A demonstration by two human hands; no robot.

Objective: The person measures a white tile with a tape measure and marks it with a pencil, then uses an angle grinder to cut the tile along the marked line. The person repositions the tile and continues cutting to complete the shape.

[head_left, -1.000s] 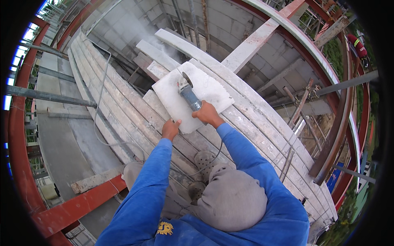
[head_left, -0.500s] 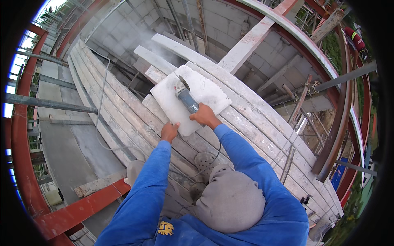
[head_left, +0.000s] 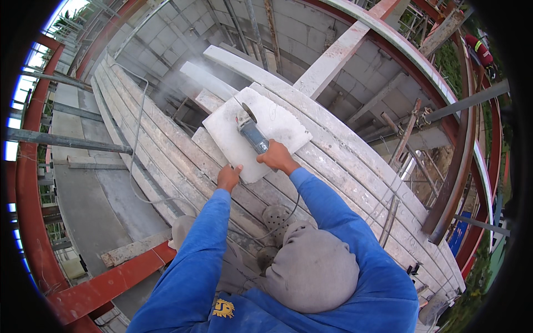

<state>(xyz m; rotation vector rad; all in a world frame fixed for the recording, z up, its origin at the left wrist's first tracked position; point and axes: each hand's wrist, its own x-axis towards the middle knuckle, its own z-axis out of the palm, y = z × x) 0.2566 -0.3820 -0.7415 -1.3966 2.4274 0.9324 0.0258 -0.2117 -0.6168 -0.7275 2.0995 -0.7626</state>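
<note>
My right hand point(head_left: 277, 156) is closed round the body of a grey angle grinder point(head_left: 254, 136). The grinder's disc point(head_left: 250, 113) stands on edge at the far part of a pale, flat slab point(head_left: 280, 125), with a thin dark line beside it on the slab. My left hand point(head_left: 229, 177) grips the slab's near left edge, thumb on top; its other fingers are partly hidden. The slab lies across long, dusty concrete planks point(head_left: 355, 150). White dust hangs just past the slab's far edge.
A grey cable point(head_left: 136, 122) loops over the planks on the left. Gaps open between the planks and the block wall point(head_left: 172, 33) beyond. Red steel beams point(head_left: 111, 286) and metal pipes point(head_left: 72, 140) frame both sides. My shoe point(head_left: 276, 217) rests on the planks near the slab.
Very little differs: both hands, the grinder and the slab hold nearly the same places. The dust cloud beyond the slab has changed shape a little.
</note>
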